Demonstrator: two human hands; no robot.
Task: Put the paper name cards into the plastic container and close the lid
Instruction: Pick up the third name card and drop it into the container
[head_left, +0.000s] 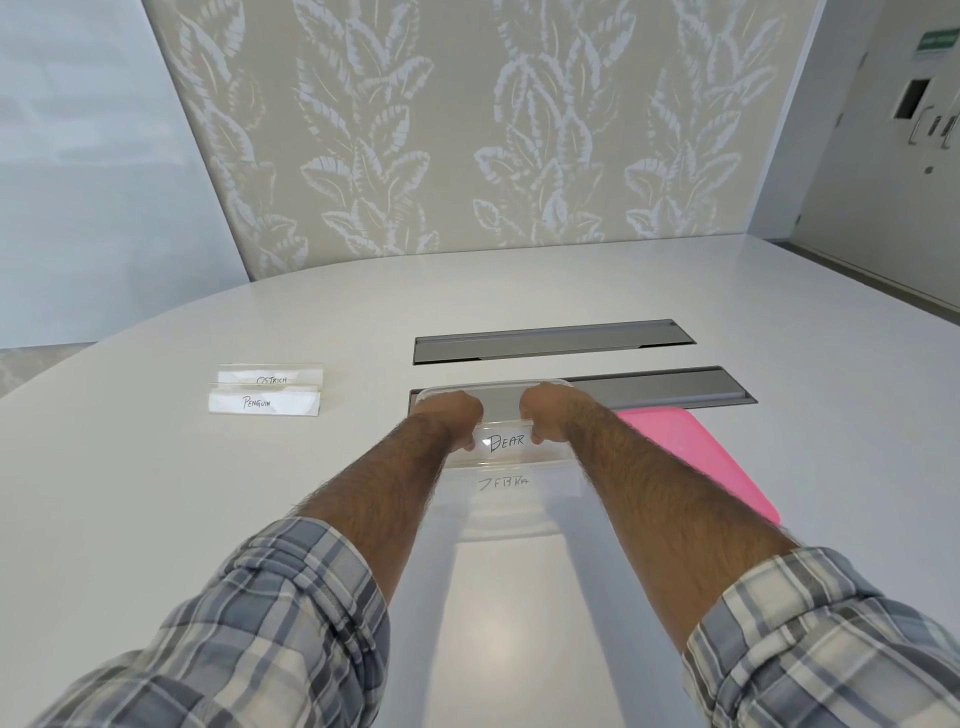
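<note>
A clear plastic container (511, 519) stands on the white table in front of me. Both hands reach down into it and pinch the ends of a paper name card reading BEAR (506, 442): my left hand (452, 418) holds its left end, my right hand (550, 413) its right end. Below it, seen through the container's near wall, lies a card reading ZEBRA (503, 483). The pink lid (691, 457) rests flat on the table to the container's right, partly hidden by my right forearm. Two more cards, OSTRICH (270, 375) and PENGUIN (264, 402), stand at the left.
Two grey recessed cable trays (550, 342) (670, 388) are set into the table (156, 493) behind the container. A leaf-patterned wall panel rises beyond the table's far edge. A door is at the far right.
</note>
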